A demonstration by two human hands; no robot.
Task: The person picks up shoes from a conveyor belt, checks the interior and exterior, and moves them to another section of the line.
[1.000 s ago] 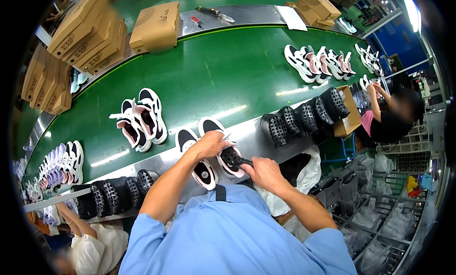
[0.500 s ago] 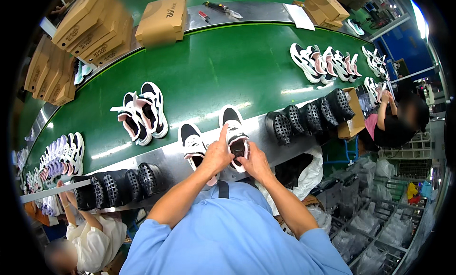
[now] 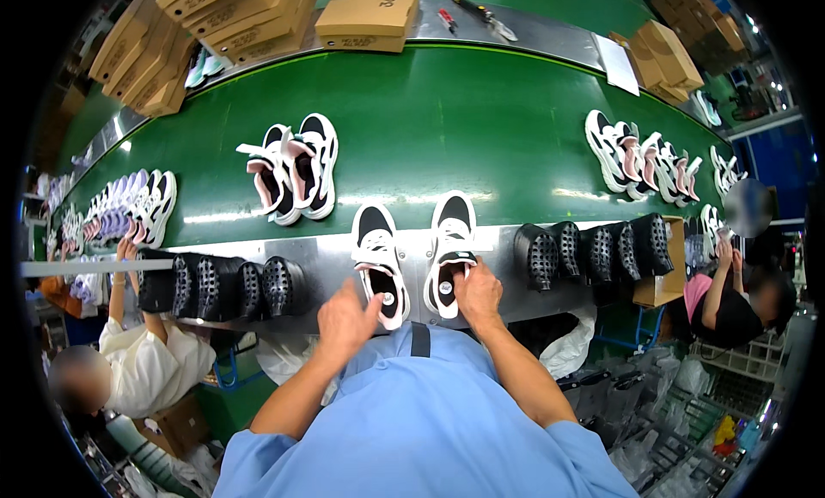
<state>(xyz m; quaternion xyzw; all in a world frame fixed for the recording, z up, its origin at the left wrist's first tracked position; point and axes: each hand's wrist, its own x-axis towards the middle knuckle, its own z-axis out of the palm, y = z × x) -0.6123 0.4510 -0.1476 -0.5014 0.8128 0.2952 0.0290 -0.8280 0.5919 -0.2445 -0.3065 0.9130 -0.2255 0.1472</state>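
Note:
Two black, white and pink sneakers lie toe-away on the metal ledge (image 3: 326, 259) at the near edge of a green conveyor belt (image 3: 447, 128). My left hand (image 3: 345, 319) is at the heel of the left sneaker (image 3: 376, 259), fingers loosely spread, touching or just off it. My right hand (image 3: 475, 293) grips the heel and opening of the right sneaker (image 3: 451, 244).
Another pair of sneakers (image 3: 292, 173) lies on the belt beyond. Black shoe lasts (image 3: 219, 285) stand in rows left and black lasts (image 3: 593, 249) right of me. More sneakers (image 3: 632, 158) lie far right, cardboard boxes (image 3: 258, 17) at the back. Other people work at both sides.
Both hands were together on the right sneaker; now my left hand has shifted to the left sneaker's heel. The pair has been set straighter, side by side.

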